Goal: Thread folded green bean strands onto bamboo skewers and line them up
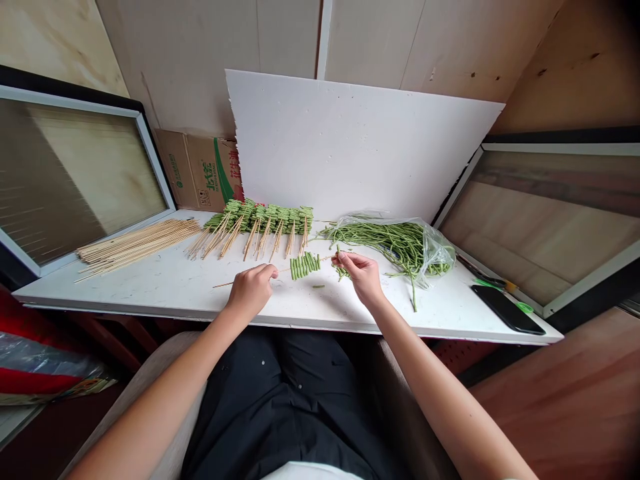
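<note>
My left hand [253, 288] is closed round a thin wooden skewer [223, 285], whose tail sticks out to the left. Several short green bean pieces [305, 266] sit side by side on that skewer, between my two hands. At the skewer's right end, my right hand [359, 270] pinches a bean piece [338, 250] between thumb and fingertips. A few cut pieces [343, 273] lie on the table just under those fingers. One loose bean piece [319, 287] rests on the white table [300, 310] below the skewer.
Finished bean skewers [280, 217] are stacked at the back. Bare skewers [140, 243] lie in a pile on the left. Long green beans [390, 240] spill from a clear plastic bag [435, 250]. A black phone [506, 309] and scissors [480, 272] lie right. A cardboard box [197, 170] stands behind.
</note>
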### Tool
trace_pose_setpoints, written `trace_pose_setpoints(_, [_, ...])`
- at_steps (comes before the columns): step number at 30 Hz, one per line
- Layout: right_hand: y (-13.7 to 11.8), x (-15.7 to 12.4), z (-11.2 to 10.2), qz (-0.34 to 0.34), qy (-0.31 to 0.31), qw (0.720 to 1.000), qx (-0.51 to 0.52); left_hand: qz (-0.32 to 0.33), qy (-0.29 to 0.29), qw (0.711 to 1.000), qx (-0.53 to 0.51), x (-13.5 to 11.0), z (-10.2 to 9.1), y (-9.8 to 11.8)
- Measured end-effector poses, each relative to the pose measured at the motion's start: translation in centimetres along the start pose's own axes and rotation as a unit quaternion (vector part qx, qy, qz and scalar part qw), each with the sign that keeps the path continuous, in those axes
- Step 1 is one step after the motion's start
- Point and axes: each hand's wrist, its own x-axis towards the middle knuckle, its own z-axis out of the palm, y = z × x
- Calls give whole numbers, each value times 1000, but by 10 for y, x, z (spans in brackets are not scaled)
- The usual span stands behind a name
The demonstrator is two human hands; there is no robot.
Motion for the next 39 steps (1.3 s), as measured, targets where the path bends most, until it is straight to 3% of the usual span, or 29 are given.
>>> trace_pose_setpoints(20, [-1, -6, 4, 10, -4, 1000, 27, 30, 8, 999, -33, 0, 3, -8])
trace_pose_setpoints(26, [0, -14, 17, 16, -25, 1000, 3, 49, 20, 997, -54, 0, 3, -2])
trace_pose_setpoints(32, [-5, -17, 29, 4, -32, 999, 3, 24, 29, 996, -83, 5, -6, 1])
trace_pose_setpoints(39, [3, -11, 26, 31, -32, 998, 32, -7, 8, 994, -105, 6, -9, 2])
